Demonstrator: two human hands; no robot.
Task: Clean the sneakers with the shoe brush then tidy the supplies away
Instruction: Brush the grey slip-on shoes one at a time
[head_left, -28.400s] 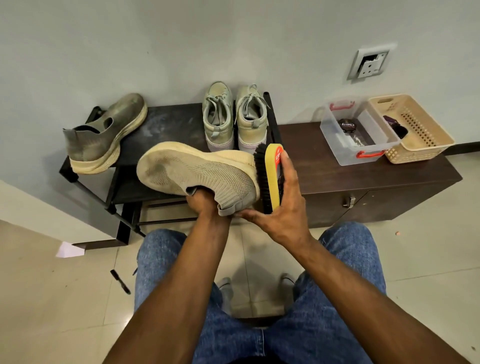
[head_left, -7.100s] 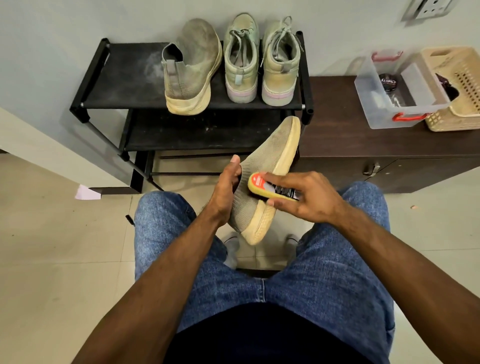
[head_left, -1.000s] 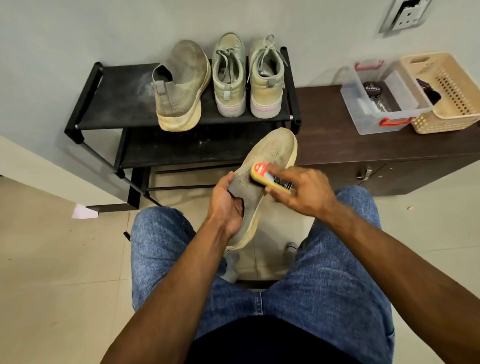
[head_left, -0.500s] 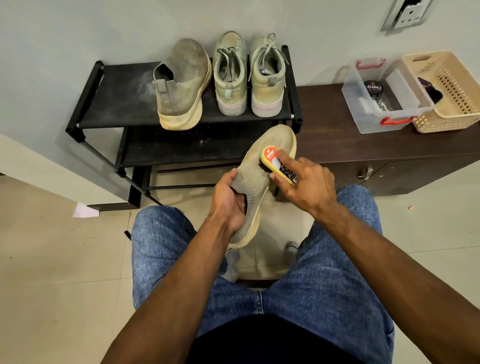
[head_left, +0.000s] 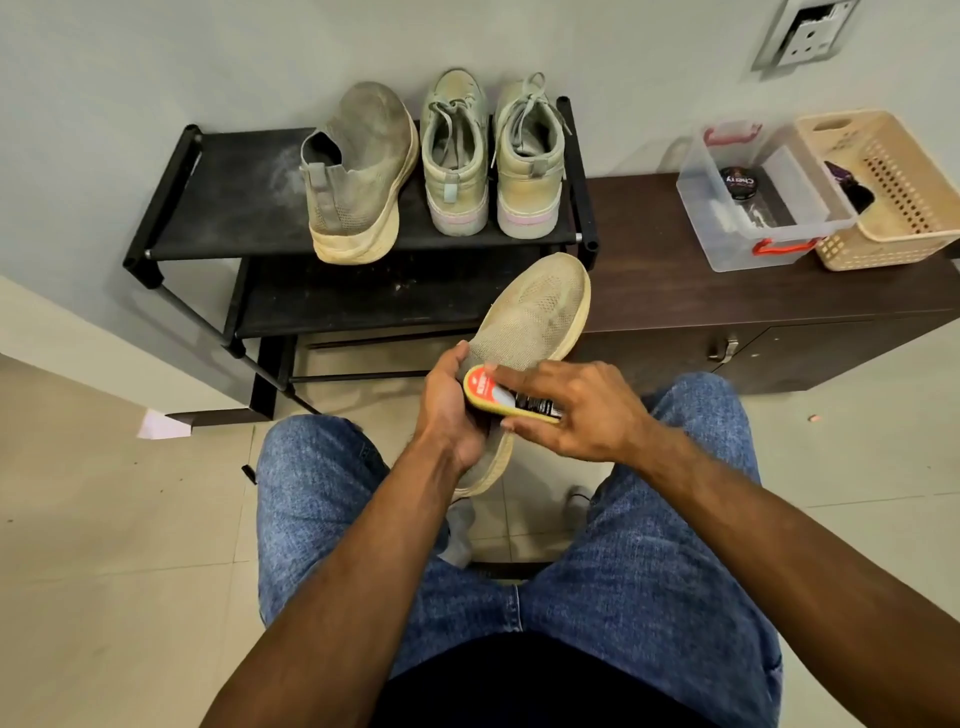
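Three sneakers (head_left: 447, 166) sit along the rack's (head_left: 218, 208) right end. Your left hand (head_left: 449, 410) grips the fourth sneaker (head_left: 530, 322) above your knees, your right hand (head_left: 582, 410) pinching the brush (head_left: 506, 392) against it.

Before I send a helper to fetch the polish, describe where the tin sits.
Start at the dark wooden cabinet right of the shoe rack. Two containers stand on it; the polish tin lies in the clear, red-handled box, round and black, unlike the beige basket alongside.
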